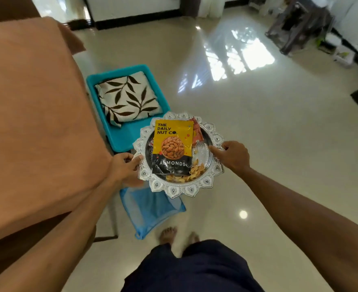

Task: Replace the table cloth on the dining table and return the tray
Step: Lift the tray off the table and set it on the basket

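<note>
A round silver tray [174,189] with a scalloped rim is held level above the floor, right of the table. On it lie a yellow and black almond packet [172,145], another packet under it and loose nuts [197,170]. My left hand [124,167] grips the tray's left rim. My right hand [231,155] grips its right rim, thumb on top. The dining table on the left is covered by a plain orange-brown cloth [32,114].
A blue plastic chair [123,135] beside the table carries a folded cream cloth with dark leaf print [127,98]. A blue mesh basket [150,211] stands on the floor below the tray. Glossy tiled floor stretches to the right. Clutter stands at the far right wall.
</note>
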Motion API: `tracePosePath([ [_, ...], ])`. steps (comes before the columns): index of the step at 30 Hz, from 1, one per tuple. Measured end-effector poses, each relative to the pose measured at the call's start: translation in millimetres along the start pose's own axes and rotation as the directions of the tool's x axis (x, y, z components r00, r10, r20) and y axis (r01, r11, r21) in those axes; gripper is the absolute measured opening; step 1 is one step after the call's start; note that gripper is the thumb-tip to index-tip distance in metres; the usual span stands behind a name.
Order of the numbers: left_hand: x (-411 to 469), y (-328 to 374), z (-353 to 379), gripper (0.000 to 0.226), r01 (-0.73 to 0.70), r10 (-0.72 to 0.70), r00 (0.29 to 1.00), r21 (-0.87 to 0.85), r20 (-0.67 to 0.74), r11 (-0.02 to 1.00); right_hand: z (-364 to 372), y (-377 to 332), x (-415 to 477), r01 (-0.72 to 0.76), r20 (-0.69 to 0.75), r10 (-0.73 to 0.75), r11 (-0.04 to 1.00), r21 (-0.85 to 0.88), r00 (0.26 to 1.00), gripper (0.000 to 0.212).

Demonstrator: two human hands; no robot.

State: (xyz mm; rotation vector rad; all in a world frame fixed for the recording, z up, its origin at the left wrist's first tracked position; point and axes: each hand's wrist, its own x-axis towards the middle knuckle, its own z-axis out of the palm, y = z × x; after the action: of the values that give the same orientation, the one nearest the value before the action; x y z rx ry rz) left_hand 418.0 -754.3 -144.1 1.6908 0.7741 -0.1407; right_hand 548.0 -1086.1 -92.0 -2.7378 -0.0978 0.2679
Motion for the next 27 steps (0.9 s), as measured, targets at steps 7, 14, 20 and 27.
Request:
tracePosePath([
  [7, 50.2, 14.5, -13.8, 0.025, 0.042, -0.105, 0.942, -0.197, -0.318, 0.979, 18.1, -85.6, 148.2, 0.244, 0.109, -0.247, 0.969, 0.041, 0.963, 0.061],
  [14, 108.3, 7.8, 5.0, 0.026, 0.095, -0.338, 0.721, -0.396, -0.606, 0.913, 74.8, -171.9, 287.4, 0.448, 0.34, -0.46, 0.886, 0.118, 0.82, 0.056],
  [20, 134.3, -10.1, 55.1, 0.024, 0.162, -0.559, 0.512, -0.566, -0.652, 0.808, 141.8, -207.2, 361.4, 0.557, 0.572, -0.508, 0.824, 0.104, 0.645, 0.052],
  [27, 149.8, -35.6, 112.3, 0.019, 0.129, -0.701, 0.382, -0.716, -0.602, 0.686, 185.8, -195.9, 385.9, 0.636, 0.708, -0.525, 0.759, 0.138, 0.472, 0.038],
])
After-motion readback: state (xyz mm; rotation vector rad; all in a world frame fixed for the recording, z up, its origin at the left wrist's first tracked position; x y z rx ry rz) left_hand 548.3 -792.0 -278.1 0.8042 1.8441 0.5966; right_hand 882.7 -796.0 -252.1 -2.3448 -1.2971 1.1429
